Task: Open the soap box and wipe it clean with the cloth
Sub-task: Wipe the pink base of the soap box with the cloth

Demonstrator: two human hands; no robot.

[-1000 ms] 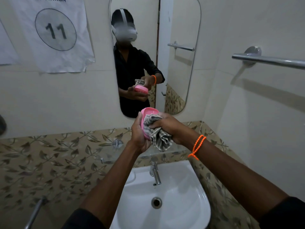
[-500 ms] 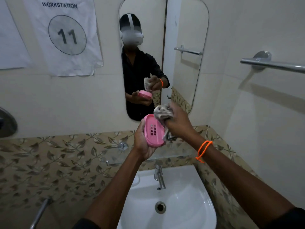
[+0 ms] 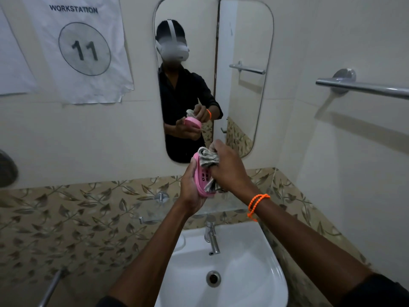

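Observation:
My left hand (image 3: 190,189) grips a pink soap box part (image 3: 201,178) upright above the sink, its slotted inside facing right. Against that inside my right hand (image 3: 228,169) holds a bunched grey striped cloth (image 3: 208,160); cloth sticks out above and below the hand. My right hand covers most of the box's right side. An orange cord bracelet (image 3: 256,203) sits on my right wrist. The mirror (image 3: 243,89) reflects both hands with the box and cloth.
A white sink (image 3: 254,282) with a chrome tap (image 3: 212,238) lies below the hands. A glass shelf (image 3: 221,209) runs along the leaf-patterned tile band. A chrome towel rail (image 3: 365,87) juts from the right wall. A paper sign numbered 11 (image 3: 84,49) hangs left.
The cloth was lifted off the box's inside, then brought down onto it again; it now covers part of the slotted face. The box stays in my left hand.

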